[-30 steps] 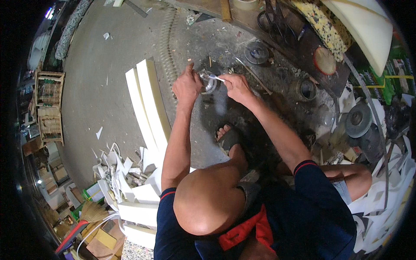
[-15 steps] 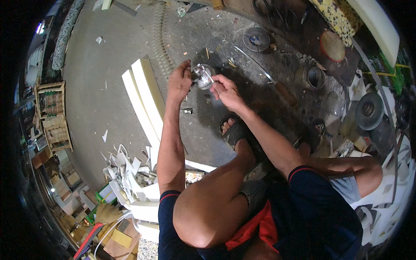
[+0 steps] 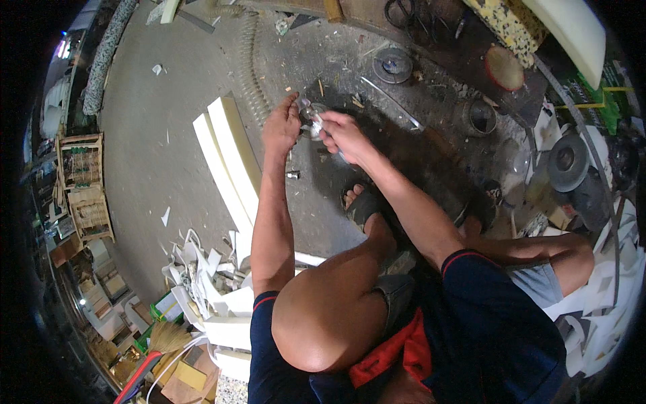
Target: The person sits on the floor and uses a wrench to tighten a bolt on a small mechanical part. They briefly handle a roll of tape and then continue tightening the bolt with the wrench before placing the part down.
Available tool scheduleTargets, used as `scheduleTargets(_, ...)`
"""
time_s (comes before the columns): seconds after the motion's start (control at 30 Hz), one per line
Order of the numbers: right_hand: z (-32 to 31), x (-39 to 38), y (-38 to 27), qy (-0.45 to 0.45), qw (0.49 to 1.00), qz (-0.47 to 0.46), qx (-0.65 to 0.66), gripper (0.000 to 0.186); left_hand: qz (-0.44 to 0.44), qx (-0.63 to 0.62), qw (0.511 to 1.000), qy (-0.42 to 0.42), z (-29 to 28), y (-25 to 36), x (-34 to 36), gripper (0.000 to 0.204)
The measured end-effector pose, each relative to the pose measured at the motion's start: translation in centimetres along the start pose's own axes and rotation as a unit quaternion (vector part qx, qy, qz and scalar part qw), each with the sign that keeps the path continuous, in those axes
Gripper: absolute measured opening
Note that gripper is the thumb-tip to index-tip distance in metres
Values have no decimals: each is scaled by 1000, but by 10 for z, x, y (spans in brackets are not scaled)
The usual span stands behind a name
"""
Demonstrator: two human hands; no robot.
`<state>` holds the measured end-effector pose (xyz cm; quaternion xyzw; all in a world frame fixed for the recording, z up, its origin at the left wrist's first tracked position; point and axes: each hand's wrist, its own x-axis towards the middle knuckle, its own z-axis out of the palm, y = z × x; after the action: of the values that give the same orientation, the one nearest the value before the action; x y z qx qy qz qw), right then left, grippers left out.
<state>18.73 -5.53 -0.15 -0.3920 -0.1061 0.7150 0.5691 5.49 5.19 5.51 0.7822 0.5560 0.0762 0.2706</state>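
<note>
My left hand (image 3: 280, 126) is closed around the near side of a shiny silver metal piece (image 3: 307, 116) held just above the floor. Its exact kind is hard to make out between the fingers. From the other side my right hand (image 3: 342, 137) closes in, fingers curled around a slim pale tool (image 3: 342, 159) whose end shows below the palm. The fingertips of the right hand meet the metal piece. A small metal fitting (image 3: 293, 174) lies on the floor beside my left forearm.
Long cream foam strips (image 3: 229, 155) lie left of my arm, with a clear coiled hose (image 3: 249, 67) beyond. A long thin blade (image 3: 390, 101), a round metal disc (image 3: 393, 65) and a can (image 3: 481, 117) are to the right. White scraps (image 3: 208, 269) pile up near my knee.
My right hand has turned and moved slightly left, closer over the metal piece. The slim tool that pointed up from its fingers is now mostly hidden. My left hand stays nearly in place.
</note>
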Motion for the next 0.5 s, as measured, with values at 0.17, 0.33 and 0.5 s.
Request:
scheduleTargets(0.17,-3,-8,-19,7,984,-22,-177,24,-32,0,999,7,2,1,-1,43)
scheduleTargets(0.33,8,-14,-13,93,980,49,-168,22,-8,38,998,45,6,-3,0,47)
scheduleTargets(0.5,28,-11,7,74,997,-6,24,13,-35,36,998,31,7,-5,2,49)
